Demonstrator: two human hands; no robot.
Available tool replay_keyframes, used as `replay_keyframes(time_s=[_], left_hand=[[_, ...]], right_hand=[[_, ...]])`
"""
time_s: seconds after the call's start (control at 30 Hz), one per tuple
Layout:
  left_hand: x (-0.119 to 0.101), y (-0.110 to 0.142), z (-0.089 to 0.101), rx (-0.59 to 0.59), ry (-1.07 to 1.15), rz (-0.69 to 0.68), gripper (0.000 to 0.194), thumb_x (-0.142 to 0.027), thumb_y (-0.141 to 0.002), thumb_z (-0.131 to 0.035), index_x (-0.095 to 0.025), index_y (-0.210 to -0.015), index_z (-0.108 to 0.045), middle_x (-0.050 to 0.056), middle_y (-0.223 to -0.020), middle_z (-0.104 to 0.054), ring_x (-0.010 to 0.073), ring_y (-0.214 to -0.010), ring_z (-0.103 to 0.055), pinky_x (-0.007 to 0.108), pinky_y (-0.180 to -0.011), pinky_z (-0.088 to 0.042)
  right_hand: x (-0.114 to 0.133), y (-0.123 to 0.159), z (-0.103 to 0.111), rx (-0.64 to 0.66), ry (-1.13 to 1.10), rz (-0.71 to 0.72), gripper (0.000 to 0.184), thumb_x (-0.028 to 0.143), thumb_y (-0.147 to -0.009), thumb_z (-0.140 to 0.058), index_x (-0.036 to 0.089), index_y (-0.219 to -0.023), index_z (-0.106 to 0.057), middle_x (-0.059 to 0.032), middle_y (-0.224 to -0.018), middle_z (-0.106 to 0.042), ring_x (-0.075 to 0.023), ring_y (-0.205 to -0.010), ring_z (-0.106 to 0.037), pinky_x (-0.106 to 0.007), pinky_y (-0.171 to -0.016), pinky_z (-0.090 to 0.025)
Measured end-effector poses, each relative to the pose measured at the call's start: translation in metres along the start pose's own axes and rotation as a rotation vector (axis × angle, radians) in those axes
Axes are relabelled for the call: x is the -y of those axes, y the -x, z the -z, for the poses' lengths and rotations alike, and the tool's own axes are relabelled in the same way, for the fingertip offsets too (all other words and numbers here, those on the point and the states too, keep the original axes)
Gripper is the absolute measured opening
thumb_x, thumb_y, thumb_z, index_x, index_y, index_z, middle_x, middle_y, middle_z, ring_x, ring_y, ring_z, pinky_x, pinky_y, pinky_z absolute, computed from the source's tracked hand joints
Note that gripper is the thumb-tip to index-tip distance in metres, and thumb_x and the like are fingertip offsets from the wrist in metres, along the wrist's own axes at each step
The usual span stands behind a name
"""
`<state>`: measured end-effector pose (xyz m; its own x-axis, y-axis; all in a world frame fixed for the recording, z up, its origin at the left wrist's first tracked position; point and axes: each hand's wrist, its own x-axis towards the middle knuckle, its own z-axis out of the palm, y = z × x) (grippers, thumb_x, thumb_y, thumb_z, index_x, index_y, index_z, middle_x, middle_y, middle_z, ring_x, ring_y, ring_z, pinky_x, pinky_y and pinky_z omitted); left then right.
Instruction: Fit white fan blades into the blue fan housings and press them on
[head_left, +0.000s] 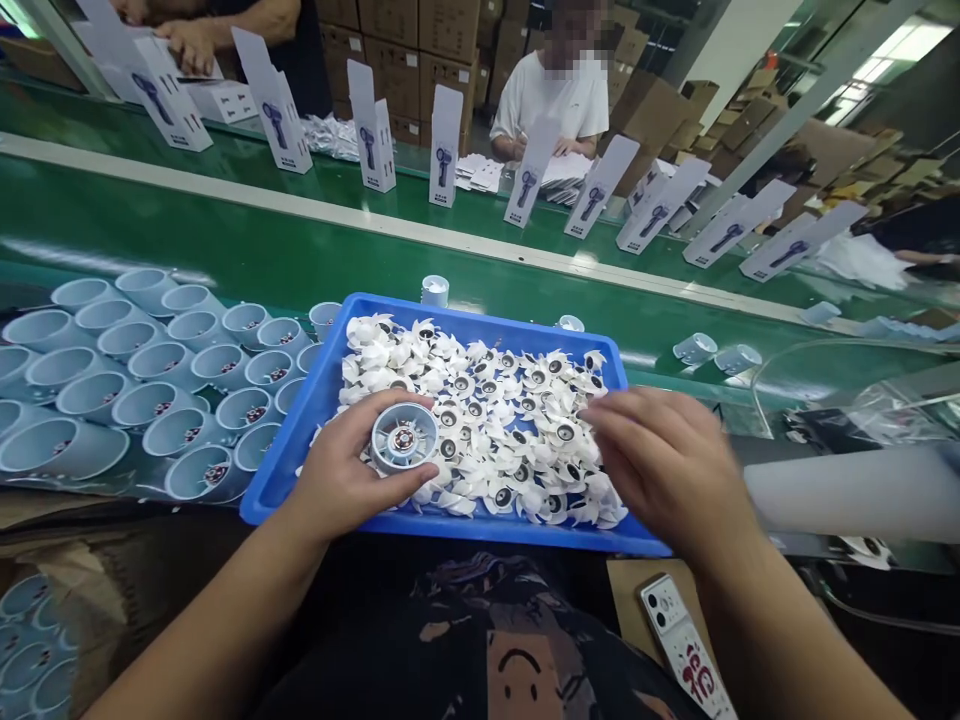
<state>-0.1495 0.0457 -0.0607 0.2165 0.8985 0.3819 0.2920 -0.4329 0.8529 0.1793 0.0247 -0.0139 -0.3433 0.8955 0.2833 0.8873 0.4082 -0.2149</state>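
Fingers and thumb of the left hand (337, 460) grip a light-blue housing (403, 437) by its outer wall, left of the frame's centre. Its open end faces the camera, which leaves the round part and spokes inside unobstructed; the side grip probably serves that. The housing is above the near-left part of a blue tray (487, 532), perhaps to keep it close to the white fan wheels (502, 385) heaped there.

The right hand (671, 460), blurred, is over the tray's right side, fingers bent together near the wheels; whether anything is pinched between them, I cannot tell.

At the left of the frame, more housings (105, 460) lean in packed rows, mouths tilted towards the wearer, an angle that seems to suit picking and checking. Across the top, white cartons (443, 150) stand spaced out with raised flaps on the green line (225, 230), presumably for easy access to each. At lower right, a phone (679, 640) lies on a cardboard piece (626, 590), likely for protection.
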Motion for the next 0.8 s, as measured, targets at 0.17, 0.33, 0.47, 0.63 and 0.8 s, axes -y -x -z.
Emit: replay_keyframes(time_s=[0.17, 0.33, 0.47, 0.63, 0.8], left_hand=[[-0.003, 0.001, 0.004, 0.052, -0.108, 0.029, 0.04, -0.039, -0.076, -0.077, -0.026, -0.112, -0.064, 0.005, -0.108, -0.073, 0.0262, -0.097, -0.072, 0.037, -0.085, -0.06], [-0.005, 0.0, 0.005, 0.087, -0.145, 0.001, 0.038, -0.041, -0.077, -0.075, -0.027, -0.11, -0.063, 0.003, -0.107, -0.073, 0.0246, -0.097, -0.071, 0.035, -0.087, -0.059], [-0.005, -0.001, 0.005, 0.125, -0.17, -0.01, 0.037, -0.04, -0.078, -0.074, -0.027, -0.111, -0.062, 0.003, -0.108, -0.073, 0.0255, -0.097, -0.071, 0.036, -0.087, -0.058], [-0.005, 0.0, 0.003, 0.147, -0.178, -0.018, 0.04, -0.04, -0.077, -0.075, -0.027, -0.113, -0.062, 0.004, -0.113, -0.073, 0.0274, -0.102, -0.07, 0.038, -0.09, -0.057], [-0.005, 0.002, 0.002, 0.139, -0.168, -0.018, 0.042, -0.039, -0.076, -0.076, -0.026, -0.114, -0.062, 0.004, -0.114, -0.072, 0.0267, -0.104, -0.069, 0.038, -0.093, -0.056]], right_hand=[[-0.021, -0.048, -0.043, 0.374, 0.214, -0.266, 0.001, 0.012, -0.098, -0.067, 0.011, -0.098, -0.067, -0.0066, -0.104, -0.062, -0.0203, -0.103, -0.059, -0.042, -0.1, -0.051], [-0.013, -0.069, -0.052, 0.53, 0.259, -0.405, 0.019, 0.022, -0.102, -0.067, 0.012, -0.118, -0.064, -0.0078, -0.112, -0.06, -0.021, -0.106, -0.059, -0.042, -0.1, -0.052], [-0.003, -0.071, -0.047, 0.575, 0.24, -0.493, 0.018, 0.026, -0.105, -0.062, 0.012, -0.117, -0.063, -0.0076, -0.109, -0.061, -0.0188, -0.099, -0.061, -0.038, -0.094, -0.055], [0.011, -0.069, -0.054, 0.611, 0.155, -0.519, 0.019, 0.028, -0.106, -0.061, 0.01, -0.099, -0.064, -0.0048, -0.095, -0.06, -0.016, -0.088, -0.06, -0.033, -0.087, -0.055], [0.041, -0.068, -0.065, 0.547, -0.023, -0.425, 0.014, 0.022, -0.104, -0.063, 0.011, -0.113, -0.062, -0.0079, -0.113, -0.057, -0.0194, -0.103, -0.058, -0.038, -0.096, -0.052]])
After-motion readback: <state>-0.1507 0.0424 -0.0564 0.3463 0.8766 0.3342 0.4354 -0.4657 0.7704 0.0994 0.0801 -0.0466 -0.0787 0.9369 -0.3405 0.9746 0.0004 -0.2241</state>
